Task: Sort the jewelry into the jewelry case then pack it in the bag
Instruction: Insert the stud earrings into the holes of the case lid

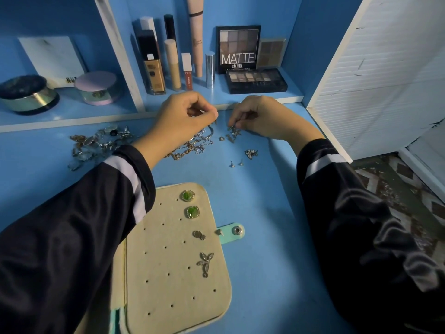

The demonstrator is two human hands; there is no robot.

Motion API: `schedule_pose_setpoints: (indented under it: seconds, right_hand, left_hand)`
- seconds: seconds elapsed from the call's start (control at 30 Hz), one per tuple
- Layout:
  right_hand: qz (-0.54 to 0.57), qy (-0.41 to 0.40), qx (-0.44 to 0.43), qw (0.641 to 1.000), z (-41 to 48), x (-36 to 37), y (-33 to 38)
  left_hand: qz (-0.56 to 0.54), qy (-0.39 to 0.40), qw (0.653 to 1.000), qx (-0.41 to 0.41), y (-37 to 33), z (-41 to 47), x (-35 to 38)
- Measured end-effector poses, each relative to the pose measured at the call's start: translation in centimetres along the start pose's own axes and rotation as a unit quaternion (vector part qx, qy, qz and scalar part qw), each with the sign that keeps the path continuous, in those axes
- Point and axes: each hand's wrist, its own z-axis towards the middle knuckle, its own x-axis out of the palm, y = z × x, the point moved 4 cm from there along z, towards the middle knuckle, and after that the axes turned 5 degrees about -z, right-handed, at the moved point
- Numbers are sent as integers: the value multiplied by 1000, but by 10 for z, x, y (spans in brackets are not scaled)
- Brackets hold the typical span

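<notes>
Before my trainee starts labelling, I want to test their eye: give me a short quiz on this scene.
1. True or false: two green earrings sit on the beige panel.
2. What does the right hand pinch? A) a small piece of jewelry B) a lipstick C) the case's strap
3. Fill in: the upright palette reads ____.
Key: 1 true; 2 A; 3 MATTE.
</notes>
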Motion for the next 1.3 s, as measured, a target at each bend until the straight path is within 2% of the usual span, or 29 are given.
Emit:
schedule_pose_setpoints:
  seconds: [0.4, 0.73, 0.9, 1.07, 1.3]
  right_hand:
    - [-4, -11, 36, 999, -1, 3, -4]
    - [135, -87, 59, 985, -16, 1, -2]
    - [321, -134, 70, 935, -29, 0, 14]
    - [494, -118, 68, 859, -49, 7, 46]
    - [520, -103, 90, 843, -81, 25, 86]
  left_hand:
    - [0, 5, 1000, 3, -1, 0, 1]
    - [-2, -2, 1000, 2, -5, 0, -2]
    - [-27, -5, 1000, 6, -18, -2, -6]
    - [-41, 3, 999, -2, -28, -21, -13]
    - [-74, -13, 997, -23, -41, -66, -35]
